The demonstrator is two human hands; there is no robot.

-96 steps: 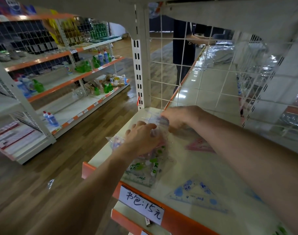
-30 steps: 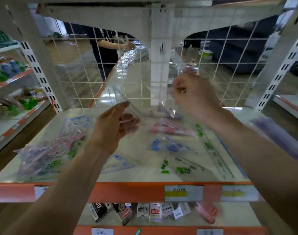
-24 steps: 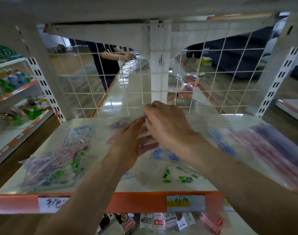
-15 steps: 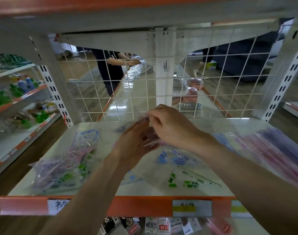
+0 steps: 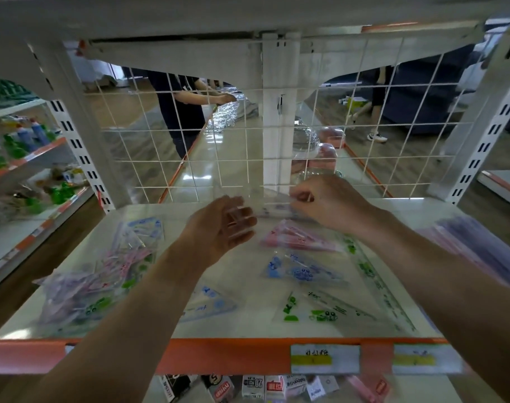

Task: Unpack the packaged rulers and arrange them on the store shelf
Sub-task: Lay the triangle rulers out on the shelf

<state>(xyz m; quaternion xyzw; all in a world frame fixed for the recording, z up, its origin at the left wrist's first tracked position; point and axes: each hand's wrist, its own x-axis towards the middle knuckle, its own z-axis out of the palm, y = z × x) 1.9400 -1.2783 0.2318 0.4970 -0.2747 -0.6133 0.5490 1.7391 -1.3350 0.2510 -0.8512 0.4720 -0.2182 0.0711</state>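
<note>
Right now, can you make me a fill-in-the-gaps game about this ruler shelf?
1. The bag of packaged rulers lies on the shelf's ___ side.
2. The shelf's front edge is coloured ___.
3. Between the pink set squares and the green set square lies a ___ one.
Missing words: left, orange, blue.

Clear ruler packet (image 5: 274,209) — motion-blurred; price labels (image 5: 325,358) — print unreadable.

Pink ruler (image 5: 300,239), blue ruler (image 5: 301,271), grn ruler (image 5: 320,315); orange shelf edge (image 5: 219,355).
</note>
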